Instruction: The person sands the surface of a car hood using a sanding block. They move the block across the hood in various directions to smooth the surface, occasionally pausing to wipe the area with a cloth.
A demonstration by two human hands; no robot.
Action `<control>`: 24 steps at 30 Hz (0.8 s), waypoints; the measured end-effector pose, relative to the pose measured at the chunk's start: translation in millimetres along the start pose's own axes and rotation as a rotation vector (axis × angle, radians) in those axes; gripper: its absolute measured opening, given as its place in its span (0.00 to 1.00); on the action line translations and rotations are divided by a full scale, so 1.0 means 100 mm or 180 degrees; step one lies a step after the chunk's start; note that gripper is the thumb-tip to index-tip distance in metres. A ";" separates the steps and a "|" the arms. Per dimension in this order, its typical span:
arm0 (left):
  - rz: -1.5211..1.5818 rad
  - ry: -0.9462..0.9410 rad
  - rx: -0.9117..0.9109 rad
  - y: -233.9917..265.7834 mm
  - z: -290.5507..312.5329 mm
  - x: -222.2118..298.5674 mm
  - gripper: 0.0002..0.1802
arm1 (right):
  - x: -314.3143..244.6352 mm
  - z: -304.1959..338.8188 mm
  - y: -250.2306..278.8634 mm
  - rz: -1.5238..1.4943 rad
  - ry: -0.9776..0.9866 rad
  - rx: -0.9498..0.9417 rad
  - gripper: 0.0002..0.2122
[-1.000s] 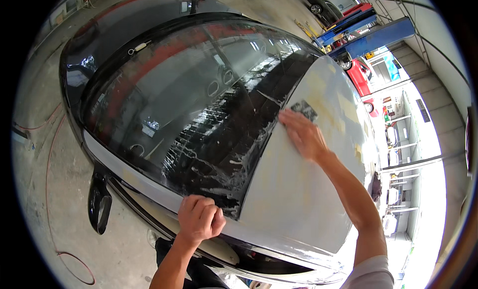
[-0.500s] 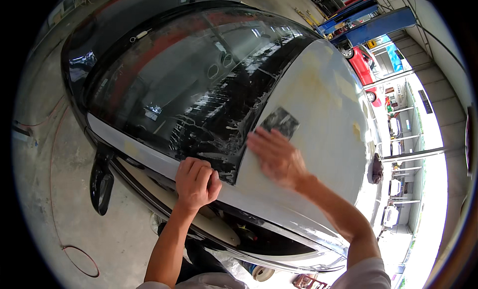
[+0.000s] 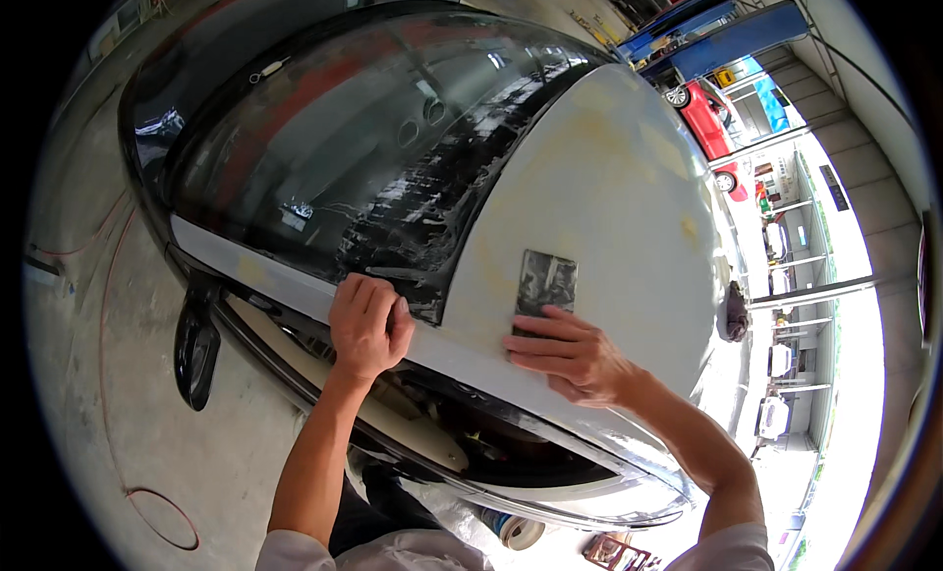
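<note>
My right hand (image 3: 580, 360) lies over the lower end of a dark rectangular sheet of sandpaper (image 3: 547, 276), its fingers pressing the sheet against the car roof (image 3: 609, 198). Pale smears mark the sandpaper. The roof is dull grey-white with yellowish patches. My left hand (image 3: 368, 325) is closed, knuckles up, and rests at the near corner where the windshield (image 3: 324, 158) meets the pillar (image 3: 265, 271). What its curled fingers hold, if anything, is hidden. Whitish wet streaks run along the windshield's dark edge beside the roof.
A black side mirror (image 3: 198, 345) sticks out at left, beside an open window gap (image 3: 501, 453). A dark crumpled cloth (image 3: 737, 313) lies at the roof's right edge. A reddish hose (image 3: 162, 517) loops on the floor. Farther back are a blue lift (image 3: 727, 40) and a red car (image 3: 712, 129).
My right hand has drawn the sandpaper toward me across the roof, away from the windshield edge. My left hand stays closed at the pillar. The view has shifted slightly.
</note>
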State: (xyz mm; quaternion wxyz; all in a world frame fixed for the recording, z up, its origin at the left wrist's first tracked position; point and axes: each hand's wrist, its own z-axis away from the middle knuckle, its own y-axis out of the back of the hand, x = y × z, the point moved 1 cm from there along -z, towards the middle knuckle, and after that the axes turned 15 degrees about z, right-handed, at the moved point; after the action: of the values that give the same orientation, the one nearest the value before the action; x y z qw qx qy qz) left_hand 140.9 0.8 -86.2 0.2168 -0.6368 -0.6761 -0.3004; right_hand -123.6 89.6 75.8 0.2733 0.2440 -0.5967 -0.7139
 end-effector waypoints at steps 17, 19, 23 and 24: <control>0.0013 -0.0033 -0.0216 0.00 0.00 0.02 0.04 | 2.11 -0.83 -0.16 0.1060 -0.2438 -0.0204 0.39; 0.0122 -0.0009 -0.0214 -0.11 -0.01 0.03 0.04 | 2.39 -0.88 -0.17 0.1058 -0.2419 -0.0074 0.38; 0.0010 0.0068 -0.0283 -0.01 0.03 0.00 0.03 | 1.77 -0.96 -0.30 0.1138 -0.1829 -0.0241 0.41; -0.0014 0.0071 -0.0274 0.02 0.01 -0.01 0.03 | 1.49 -0.81 -0.36 0.1120 -0.1522 -0.0034 0.44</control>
State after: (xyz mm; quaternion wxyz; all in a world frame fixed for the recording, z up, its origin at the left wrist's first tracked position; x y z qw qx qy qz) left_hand 143.2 0.9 -87.6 0.1962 -0.6407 -0.6615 -0.3368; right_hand -181.8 -64.9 23.3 0.2458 -0.0397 -0.6736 -0.6959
